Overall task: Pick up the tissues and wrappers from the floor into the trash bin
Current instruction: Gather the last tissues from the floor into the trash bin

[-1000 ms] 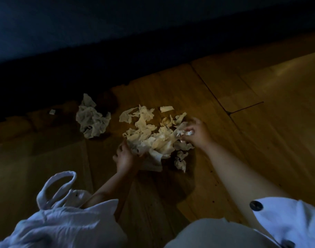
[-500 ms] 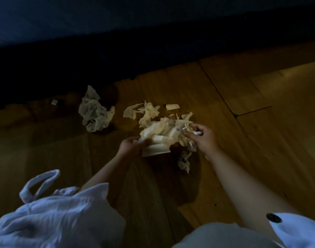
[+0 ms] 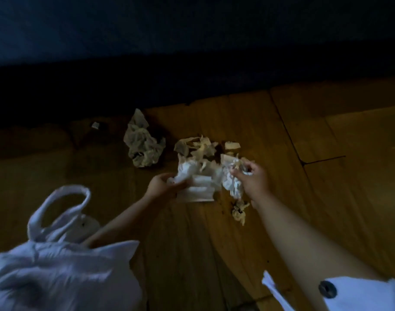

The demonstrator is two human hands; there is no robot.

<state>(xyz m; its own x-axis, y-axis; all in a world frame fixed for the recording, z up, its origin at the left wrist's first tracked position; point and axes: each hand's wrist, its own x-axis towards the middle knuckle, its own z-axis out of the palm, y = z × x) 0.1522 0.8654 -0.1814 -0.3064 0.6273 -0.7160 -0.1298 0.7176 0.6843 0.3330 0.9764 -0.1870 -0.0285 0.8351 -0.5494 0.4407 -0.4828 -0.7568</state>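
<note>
Pinching a bundle of tissues (image 3: 198, 182) between them, the left hand (image 3: 161, 185) and right hand (image 3: 252, 178) gather scraps for one trip.

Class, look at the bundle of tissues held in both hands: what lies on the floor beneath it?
Below the bundle of tissues, bare wooden floor shows, with a small crumpled scrap under the right hand. Anything directly behind the bundle is covered.
</note>
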